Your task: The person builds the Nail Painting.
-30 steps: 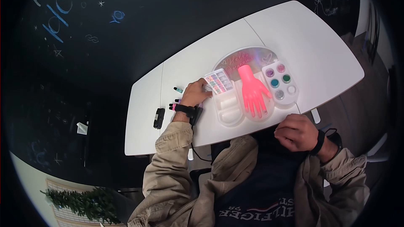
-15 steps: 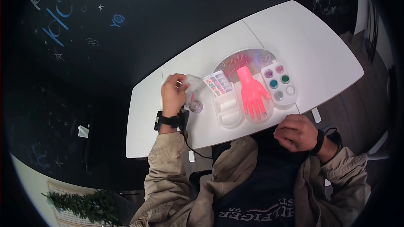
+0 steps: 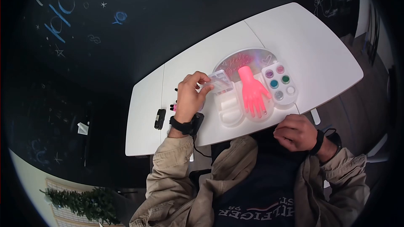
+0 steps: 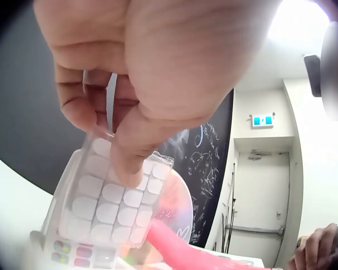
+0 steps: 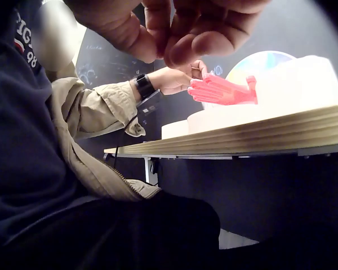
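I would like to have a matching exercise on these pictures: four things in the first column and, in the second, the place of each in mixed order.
Things
1. Clear compartment sheet
2. Pink model hand
3. Small black object
4. White tray with round pots

Places
A. On the table, well to the left of the white nail set
B. Pinched by the person's left hand
C. Directly to the right of the model hand
D. In the middle, with its fingers towards the person

Right pairs: 1-B, 2-D, 3-A, 4-C

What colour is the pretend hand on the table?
The pretend hand is bright pink, best seen in the head view.
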